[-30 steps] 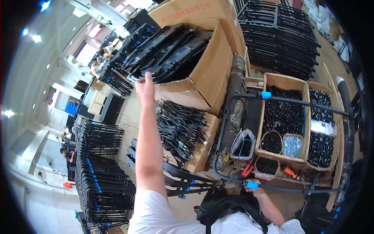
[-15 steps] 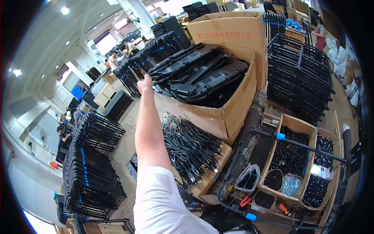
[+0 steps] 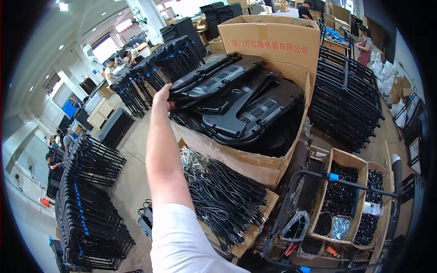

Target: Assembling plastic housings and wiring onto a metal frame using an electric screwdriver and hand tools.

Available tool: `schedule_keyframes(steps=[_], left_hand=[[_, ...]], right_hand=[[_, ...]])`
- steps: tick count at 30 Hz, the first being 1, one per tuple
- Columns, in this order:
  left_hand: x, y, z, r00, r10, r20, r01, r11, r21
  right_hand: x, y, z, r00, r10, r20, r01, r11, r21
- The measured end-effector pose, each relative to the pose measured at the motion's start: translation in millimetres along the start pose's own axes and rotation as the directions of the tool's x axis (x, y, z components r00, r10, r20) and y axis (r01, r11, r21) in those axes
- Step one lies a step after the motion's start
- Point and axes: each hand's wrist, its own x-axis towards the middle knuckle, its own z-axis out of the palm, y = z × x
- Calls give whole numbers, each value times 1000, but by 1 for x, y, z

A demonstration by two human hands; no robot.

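Your left hand (image 3: 163, 96) grips the edge of the top black plastic panel (image 3: 214, 82), fingers curled over it. Lift it level, clear of the cardboard box (image 3: 255, 159) rim below your fingers.

The left arm stretches straight forward, its hand (image 3: 162, 96) curled closed at full reach, white sleeve at shoulder.

Matt black plastic panels (image 3: 236, 98) with ribbed, slotted vents fill a large box of plain brown corrugated cardboard (image 3: 268, 43), its surface dull and slightly creased. Below it, bundled black cables (image 3: 223, 195) look rubbery with a faint sheen. A white cloth sleeve (image 3: 182, 241) is soft and matt. The grey concrete floor (image 3: 129, 168) looks smooth and dull.
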Motion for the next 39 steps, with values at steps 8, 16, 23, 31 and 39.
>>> schedule_keyframes(steps=[8,16,23,31,39], left_hand=[[-95,-8,40,932,352,85,-352,936,-15],[-186,-44,96,849,503,163,-506,862,-26],[-277,-64,144,679,732,53,-453,361,815],[-319,-99,216,359,411,838,-765,-385,517],[-349,-106,218,284,603,746,-749,-345,565]], right_hand=[[-69,-75,50,973,-75,-216,36,983,-182],[-56,-71,43,955,-169,-244,55,908,-415],[-75,-72,39,940,-325,-105,133,632,-763],[-111,-101,75,920,-342,-193,-47,390,-919],[-211,-184,178,856,-496,149,402,456,-794]])
